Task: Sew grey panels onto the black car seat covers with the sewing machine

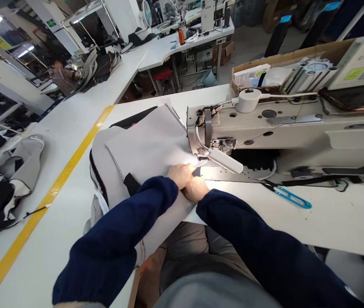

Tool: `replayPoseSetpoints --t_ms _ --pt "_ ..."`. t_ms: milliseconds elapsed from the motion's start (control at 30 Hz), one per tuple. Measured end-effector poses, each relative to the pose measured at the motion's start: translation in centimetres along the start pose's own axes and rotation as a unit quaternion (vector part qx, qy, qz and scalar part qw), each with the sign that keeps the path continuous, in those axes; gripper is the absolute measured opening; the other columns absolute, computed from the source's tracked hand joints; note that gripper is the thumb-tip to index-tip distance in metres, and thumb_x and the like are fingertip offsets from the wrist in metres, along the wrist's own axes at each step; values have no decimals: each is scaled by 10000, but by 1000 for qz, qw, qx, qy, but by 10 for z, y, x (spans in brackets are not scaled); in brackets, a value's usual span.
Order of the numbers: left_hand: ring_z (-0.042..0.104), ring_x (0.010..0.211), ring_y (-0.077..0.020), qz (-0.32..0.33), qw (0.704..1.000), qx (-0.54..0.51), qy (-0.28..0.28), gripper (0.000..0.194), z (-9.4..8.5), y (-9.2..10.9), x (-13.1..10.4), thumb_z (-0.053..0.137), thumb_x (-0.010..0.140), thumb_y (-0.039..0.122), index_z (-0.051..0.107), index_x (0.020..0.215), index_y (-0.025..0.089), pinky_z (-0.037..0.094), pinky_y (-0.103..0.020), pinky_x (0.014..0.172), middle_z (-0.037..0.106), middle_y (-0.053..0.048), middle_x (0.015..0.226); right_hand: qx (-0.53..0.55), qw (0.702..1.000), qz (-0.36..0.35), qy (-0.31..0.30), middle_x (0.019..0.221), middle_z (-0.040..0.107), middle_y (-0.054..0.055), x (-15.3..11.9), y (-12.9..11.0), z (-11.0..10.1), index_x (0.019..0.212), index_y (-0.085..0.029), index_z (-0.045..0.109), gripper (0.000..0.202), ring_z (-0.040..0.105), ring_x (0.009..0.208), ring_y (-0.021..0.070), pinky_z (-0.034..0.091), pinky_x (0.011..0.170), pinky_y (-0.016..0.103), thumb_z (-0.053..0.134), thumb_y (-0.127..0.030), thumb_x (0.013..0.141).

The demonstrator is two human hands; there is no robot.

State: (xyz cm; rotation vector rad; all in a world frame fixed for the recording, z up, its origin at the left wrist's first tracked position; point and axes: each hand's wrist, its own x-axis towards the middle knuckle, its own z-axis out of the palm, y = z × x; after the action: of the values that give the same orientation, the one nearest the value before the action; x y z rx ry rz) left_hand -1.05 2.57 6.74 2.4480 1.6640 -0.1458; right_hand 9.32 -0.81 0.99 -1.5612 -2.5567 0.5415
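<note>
A large piece of light grey fabric (149, 141) with dark edging lies on the white table, reaching up to the needle area of a beige sewing machine (258, 137). My left hand (181, 174) is closed on the fabric's edge just in front of the presser foot. Right beside it, touching, my right hand (197, 188) is closed on the same edge. The fingertips of both hands are largely hidden. A small lamp (225, 160) on the machine lights this spot. Blue-handled thread snips (292, 196) lie to the right of my hands.
Yellow tape (72, 162) crosses the white table (72, 205). More grey and black fabric pieces (24, 162) lie at the left. A cardboard box (236, 77) with assorted items stands behind the machine. Another person (63, 79) sits at the far left.
</note>
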Motion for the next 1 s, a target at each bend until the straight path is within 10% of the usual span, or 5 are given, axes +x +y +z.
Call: replayPoseSetpoints --t_ms 267,400,500,733,1000 --pt "625 813 -212 -28 999 26 13 317 -6 1 5 468 898 484 585 1059 238 437 -294 680 660 -46 927 115 961 -207 145 1288 448 216 -68 28 19 1361 -24 348 674 454 1102 296 414 887 442 468 -178 716" --pt "630 893 -214 41 995 93 6 274 7 20 18 357 951 253 583 1097 199 453 -305 688 612 -105 1130 0 988 -151 42 974 570 188 -42 16 13 1040 -63 600 346 524 836 267 390 724 393 485 -217 753" --pt "647 873 -227 -30 998 58 -14 339 8 12 33 307 970 346 566 1160 238 470 -324 723 651 -96 1066 -19 988 -153 -8 851 584 131 -39 18 8 900 -107 619 224 539 725 214 370 675 348 485 -154 728" --pt "622 992 -214 -56 998 -27 -32 332 -3 -15 46 361 951 415 626 1107 290 467 -291 809 668 -32 1108 58 996 -26 66 1393 346 225 -66 44 0 1401 -128 361 723 591 878 245 426 627 304 540 -250 711" --pt "633 896 -227 74 995 49 -36 368 -5 -4 40 338 939 461 650 1079 327 459 -316 738 683 -13 1013 99 993 0 -65 1471 241 261 -20 55 -28 1479 -120 223 951 577 1079 355 441 865 396 641 -391 669"
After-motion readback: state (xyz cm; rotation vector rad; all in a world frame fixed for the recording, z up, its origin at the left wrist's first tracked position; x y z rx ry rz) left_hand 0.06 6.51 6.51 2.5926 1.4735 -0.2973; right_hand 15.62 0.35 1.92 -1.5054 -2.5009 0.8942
